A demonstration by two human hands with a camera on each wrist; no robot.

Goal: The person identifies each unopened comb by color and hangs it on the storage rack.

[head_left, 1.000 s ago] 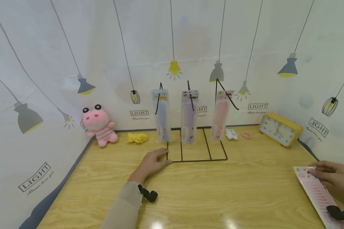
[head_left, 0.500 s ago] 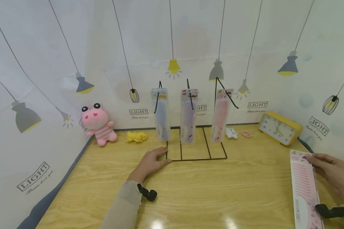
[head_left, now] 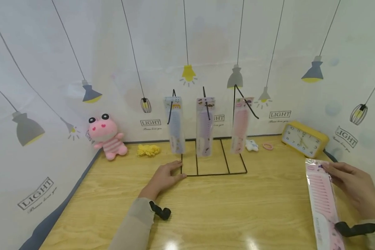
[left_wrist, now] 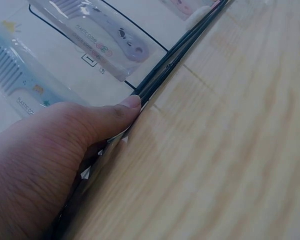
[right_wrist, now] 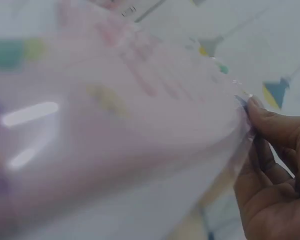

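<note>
In the head view my right hand point(head_left: 353, 187) pinches the top edge of a packaged pink comb point(head_left: 322, 198), which hangs down at the right. The right wrist view shows thumb and fingers on its clear wrapper point(right_wrist: 190, 115), close and blurred. My left hand point(head_left: 162, 178) rests at the front left corner of a black wire display rack point(head_left: 217, 175). Its fingertips touch the base, and the thumb point(left_wrist: 110, 117) lies against the wire. On the rack's hooks hang a packaged blue comb point(head_left: 175, 126), a purple comb point(head_left: 205, 128) and another pink comb point(head_left: 240, 125).
A pink plush toy point(head_left: 107, 137) and a yellow yarn bundle point(head_left: 148, 150) are left of the rack. To its right lie a small white plush point(head_left: 251, 146), a pink ring-shaped band point(head_left: 267, 147) and a yellow alarm clock point(head_left: 304, 139). A patterned backdrop point(head_left: 128, 69) borders the wooden table point(head_left: 237, 208).
My right hand has brought the pink comb up and leftward from the right edge, and the package now hangs more upright. The left hand stays at the rack's corner.
</note>
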